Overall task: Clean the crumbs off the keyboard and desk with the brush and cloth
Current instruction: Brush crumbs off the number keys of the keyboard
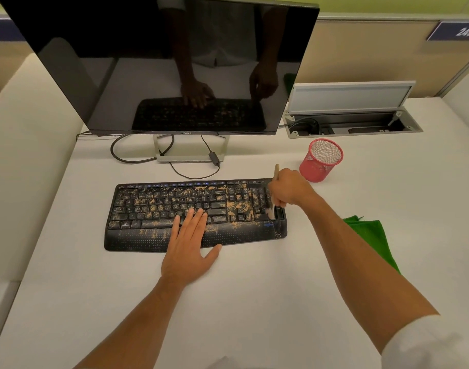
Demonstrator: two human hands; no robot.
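The white desk sits in a cubicle with beige partition panels and a green wall strip above; a blue tag at 1 o'clock reads 249. At 12 o'clock stands a dark monitor, its cables trailing behind the black keyboard, which lies at the centre and is strewn with tan crumbs. The left hand lies flat, fingers straight, across the palm rest and lower keys, holding nothing. At 2 o'clock are an open cable hatch and a red mesh cup. The right hand curls round the brush, bristles down on the keyboard's right end. The green cloth lies at 4 o'clock, partly hidden by the right forearm.
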